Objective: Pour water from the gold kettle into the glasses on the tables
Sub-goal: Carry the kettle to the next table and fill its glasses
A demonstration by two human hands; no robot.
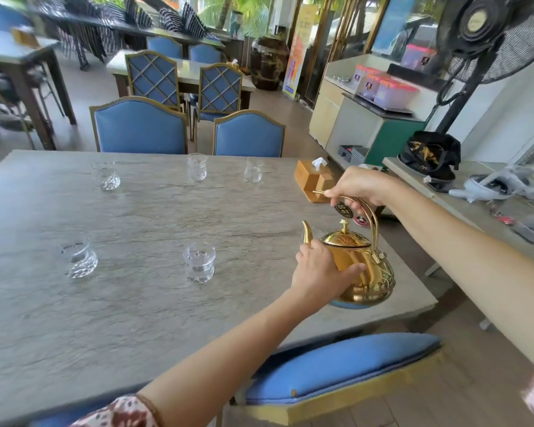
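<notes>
The gold kettle (pixel 369 272) is upright near the right edge of the grey stone table (pixel 142 303), its spout pointing left. My right hand (pixel 356 188) grips the top of its arched handle. My left hand (pixel 316 269) is pressed against the kettle's side below the spout. Several clear glasses stand on the table: one (pixel 199 262) left of the kettle holds some water, another (pixel 78 259) is further left. At the far side stand three more glasses (pixel 107 176) (pixel 197 167) (pixel 253 171).
A wooden tissue box (pixel 313 180) and round coasters (pixel 343 208) sit by the table's right edge. Blue chairs (pixel 139 126) surround the table; one (pixel 336 368) is right below me. A side table (pixel 475 211) with clutter and a standing fan (pixel 487 35) are on the right.
</notes>
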